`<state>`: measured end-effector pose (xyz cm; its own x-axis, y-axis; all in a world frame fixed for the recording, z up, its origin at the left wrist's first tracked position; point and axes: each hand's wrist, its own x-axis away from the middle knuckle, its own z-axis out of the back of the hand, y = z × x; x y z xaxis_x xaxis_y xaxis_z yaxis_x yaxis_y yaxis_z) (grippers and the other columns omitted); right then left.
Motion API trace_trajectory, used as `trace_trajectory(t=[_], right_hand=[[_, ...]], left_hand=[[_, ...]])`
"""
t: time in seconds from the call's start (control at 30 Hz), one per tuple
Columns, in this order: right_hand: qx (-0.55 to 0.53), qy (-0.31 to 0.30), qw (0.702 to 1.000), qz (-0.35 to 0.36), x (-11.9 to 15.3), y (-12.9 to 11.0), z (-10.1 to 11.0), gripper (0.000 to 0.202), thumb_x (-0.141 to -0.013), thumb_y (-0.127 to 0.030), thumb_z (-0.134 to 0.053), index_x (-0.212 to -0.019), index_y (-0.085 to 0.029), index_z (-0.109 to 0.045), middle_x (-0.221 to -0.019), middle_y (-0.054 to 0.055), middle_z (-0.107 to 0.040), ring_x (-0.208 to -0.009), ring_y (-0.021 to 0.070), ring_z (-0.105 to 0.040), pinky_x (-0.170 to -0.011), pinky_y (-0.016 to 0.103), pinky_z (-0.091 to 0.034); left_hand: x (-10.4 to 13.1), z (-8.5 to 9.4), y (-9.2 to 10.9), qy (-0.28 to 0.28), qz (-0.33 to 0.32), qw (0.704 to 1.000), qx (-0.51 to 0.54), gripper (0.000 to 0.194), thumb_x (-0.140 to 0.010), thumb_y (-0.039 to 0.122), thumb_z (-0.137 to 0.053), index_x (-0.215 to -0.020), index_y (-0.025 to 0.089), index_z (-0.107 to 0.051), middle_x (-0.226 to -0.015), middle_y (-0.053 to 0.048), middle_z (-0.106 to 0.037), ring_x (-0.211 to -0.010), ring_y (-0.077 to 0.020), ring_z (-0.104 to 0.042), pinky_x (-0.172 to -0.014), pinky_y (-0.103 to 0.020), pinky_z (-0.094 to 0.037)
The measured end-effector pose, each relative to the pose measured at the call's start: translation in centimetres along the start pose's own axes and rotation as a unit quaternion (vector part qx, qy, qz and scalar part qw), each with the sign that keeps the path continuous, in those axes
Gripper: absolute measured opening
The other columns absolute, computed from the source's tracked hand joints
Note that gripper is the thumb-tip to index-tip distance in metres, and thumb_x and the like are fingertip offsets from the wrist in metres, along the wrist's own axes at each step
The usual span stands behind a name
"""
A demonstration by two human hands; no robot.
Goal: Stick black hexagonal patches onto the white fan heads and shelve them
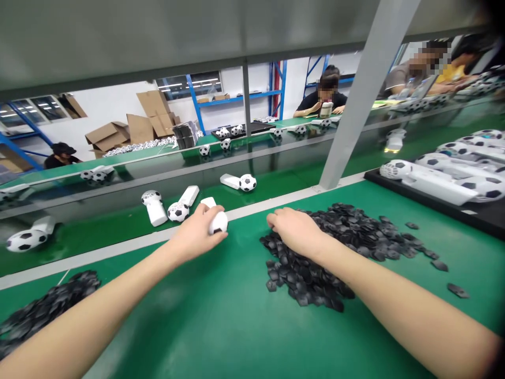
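Note:
My left hand is closed around a white soccer-ball handheld fan, held above the near edge of the green belt. Its ball end, with a black patch low on it, shows between thumb and fingers. My right hand hovers at the left side of a pile of small black pieces, fingers curled together. Whatever those fingertips hold, if anything, is hidden. Just beyond my left hand, several similar fans lie on the belt.
A black tray of fans stands at right, beside a slanted grey post. Another heap of black pieces lies at left. A grey shelf hangs overhead. Across the belt, several people sit working; cardboard boxes stand behind.

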<state>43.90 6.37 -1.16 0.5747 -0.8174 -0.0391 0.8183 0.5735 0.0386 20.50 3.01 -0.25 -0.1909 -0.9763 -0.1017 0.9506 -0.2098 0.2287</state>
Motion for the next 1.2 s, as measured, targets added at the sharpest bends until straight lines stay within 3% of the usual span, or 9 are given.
trace_trajectory(t=[0.13, 0.23, 0.33, 0.4, 0.47, 0.63, 0.87, 1.0, 1.2], right_hand=[[-0.043, -0.017, 0.999, 0.027, -0.3, -0.1, -0.8, 0.011, -0.081, -0.015, -0.051, -0.081, -0.019, -0.061, -0.082, 0.004, -0.065, -0.077, 0.0179, -0.059, -0.057, 0.024, -0.036], [-0.058, -0.034, 0.997, 0.03, -0.5, 0.1, -1.5, 0.011, -0.081, -0.015, -0.051, -0.081, -0.02, -0.062, -0.083, 0.003, -0.066, -0.077, 0.0166, -0.059, -0.057, 0.023, -0.036], [-0.059, -0.052, 0.996, 0.03, -0.5, 0.5, -1.7, 0.012, -0.079, -0.014, -0.054, -0.085, -0.02, -0.063, -0.085, 0.003, -0.067, -0.079, 0.0167, -0.06, -0.057, 0.023, -0.037], [-0.057, -0.064, 0.996, 0.028, -0.5, 0.7, -1.7, 0.012, -0.077, -0.015, -0.057, -0.086, -0.02, -0.064, -0.084, 0.003, -0.067, -0.079, 0.0175, -0.06, -0.057, 0.023, -0.037], [-0.055, -0.072, 0.996, 0.025, -0.4, 0.9, -1.7, 0.013, -0.076, -0.016, -0.059, -0.087, -0.021, -0.064, -0.083, 0.003, -0.067, -0.078, 0.0183, -0.06, -0.056, 0.023, -0.037], [-0.052, -0.065, 0.996, 0.028, -0.2, 0.9, -1.3, 0.012, -0.078, -0.014, -0.057, -0.086, -0.017, -0.066, -0.09, 0.008, -0.064, -0.078, 0.0199, -0.059, -0.061, 0.025, -0.039], [-0.086, -0.037, 0.994, 0.051, 0.3, 0.0, -0.6, 0.014, -0.083, -0.014, -0.051, -0.087, -0.015, -0.064, -0.09, 0.008, -0.062, -0.08, 0.0173, -0.057, -0.068, 0.024, -0.04], [-0.149, -0.035, 0.985, 0.073, 0.7, -0.9, -0.2, 0.012, -0.082, -0.013, -0.051, -0.082, -0.017, -0.063, -0.079, 0.003, -0.064, -0.073, 0.0144, -0.057, -0.065, 0.022, -0.04], [-0.259, 0.027, 0.955, 0.144, 1.4, -3.1, 0.6, 0.012, -0.082, -0.013, -0.054, -0.086, -0.017, -0.064, -0.088, 0.003, -0.064, -0.081, 0.0144, -0.057, -0.073, 0.023, -0.042]], left_hand=[[6.6, 0.5, 2.9, -0.127, -0.003, 0.992, -0.002, 0.054, -0.076, 0.041, -0.051, -0.128, 0.031, -0.036, -0.117, -0.009, -0.043, -0.077, -0.0227, -0.058, -0.065, -0.033, -0.047], [8.8, 0.3, 3.6, -0.213, -0.023, 0.977, 0.018, 0.061, -0.079, 0.035, -0.049, -0.135, 0.033, -0.026, -0.122, -0.009, -0.043, -0.075, -0.0209, -0.059, -0.061, -0.031, -0.047], [8.6, -0.1, 3.1, -0.148, -0.074, 0.986, -0.022, 0.058, -0.075, 0.042, -0.055, -0.129, 0.028, -0.04, -0.123, -0.012, -0.046, -0.1, -0.031, -0.053, -0.08, -0.041, -0.043], [7.8, -0.4, 2.5, -0.09, -0.148, 0.984, -0.036, 0.056, -0.069, 0.053, -0.06, -0.117, 0.025, -0.05, -0.126, -0.012, -0.046, -0.117, -0.036, -0.039, -0.097, -0.05, -0.029], [7.1, -0.8, 2.1, -0.096, -0.194, 0.976, -0.016, 0.058, -0.068, 0.061, -0.057, -0.111, 0.023, -0.05, -0.118, -0.011, -0.053, -0.115, -0.0335, -0.042, -0.1, -0.051, -0.023], [6.6, -2.1, 3.6, -0.124, -0.062, 0.99, -0.031, 0.065, -0.068, 0.073, -0.041, -0.101, 0.017, -0.046, -0.079, -0.009, -0.059, -0.073, -0.0293, -0.057, -0.062, -0.037, -0.043], [6.2, -3.6, 3.9, -0.03, 0.125, 0.992, -0.022, 0.068, -0.072, 0.072, -0.034, -0.103, 0.012, -0.041, -0.091, -0.018, -0.058, -0.079, -0.0347, -0.058, -0.061, -0.039, -0.042], [6.3, -3.6, 2.8, -0.034, 0.132, 0.991, 0.015, 0.071, -0.073, 0.067, -0.042, -0.116, 0.011, -0.036, -0.112, -0.021, -0.052, -0.095, -0.0365, -0.055, -0.07, -0.041, -0.044], [7.3, -3.8, 2.9, -0.06, 0.11, 0.99, 0.071, 0.093, -0.072, 0.066, -0.046, -0.14, 0.02, -0.002, -0.129, -0.02, -0.039, -0.107, -0.0373, -0.05, -0.076, -0.042, -0.045]])
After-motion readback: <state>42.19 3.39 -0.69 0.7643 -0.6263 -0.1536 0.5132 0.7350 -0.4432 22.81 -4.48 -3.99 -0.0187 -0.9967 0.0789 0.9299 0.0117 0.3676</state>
